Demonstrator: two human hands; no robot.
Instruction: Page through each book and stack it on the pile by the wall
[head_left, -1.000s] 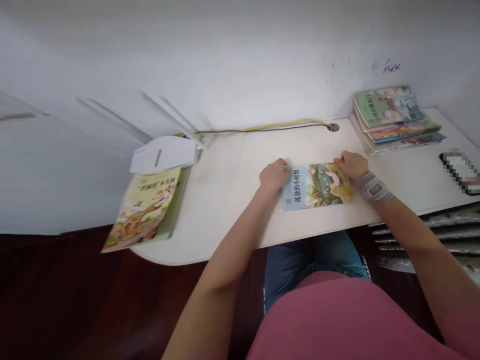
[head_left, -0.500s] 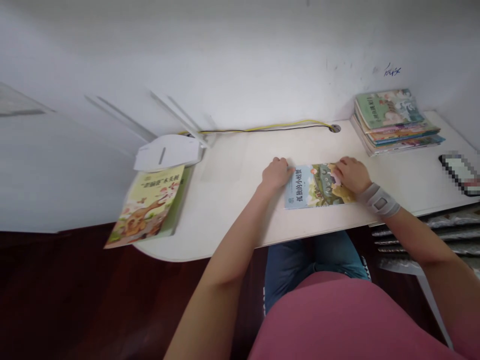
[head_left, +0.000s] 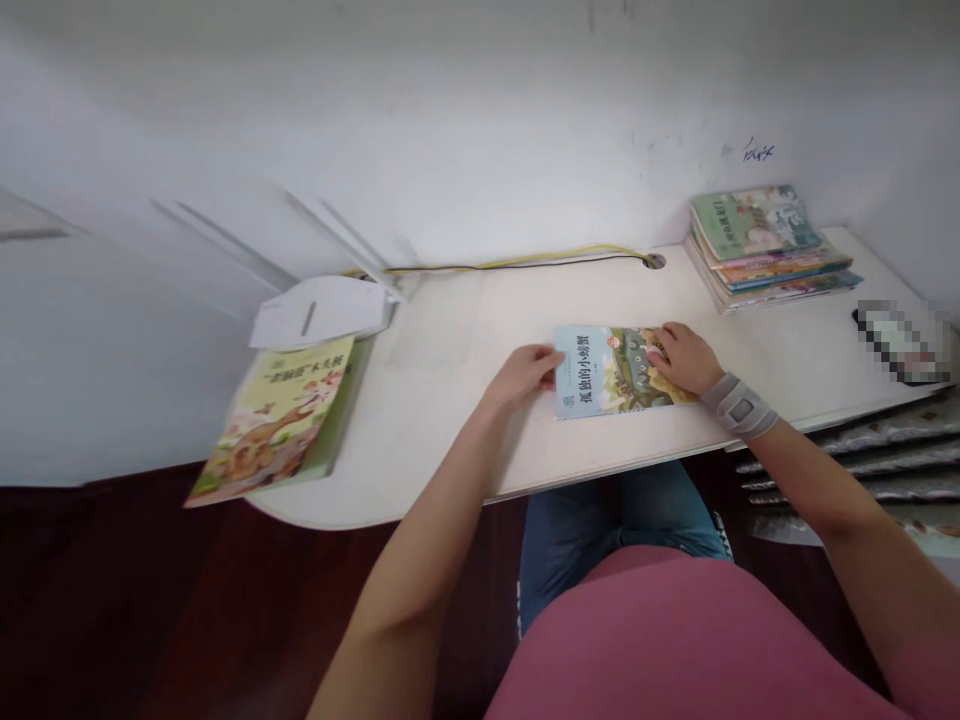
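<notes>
A picture book (head_left: 600, 385) with a pale blue strip and an animal drawing lies on the white table in front of me. My left hand (head_left: 526, 372) is at its left edge, fingers closed on that edge. Over the right part of the cover rests my right hand (head_left: 686, 358), its fingers spread and lying on the book. A grey band (head_left: 741, 405) wraps my right wrist. To the left, a yellow-green book (head_left: 289, 415) lies on top of another, sticking out past the table's end.
A white router (head_left: 322, 312) with antennas stands at the back left. Yellow and black cables (head_left: 510, 260) run along the wall to a hole (head_left: 655, 262). A stack of books (head_left: 757, 225) sits at the back right, near a blurred-out phone (head_left: 896, 340). The white table (head_left: 442, 420) has a rounded left end.
My left hand has shifted from the book's upper left corner down to the middle of its left edge. My right hand stays on the cover. The whole view has shifted slightly.
</notes>
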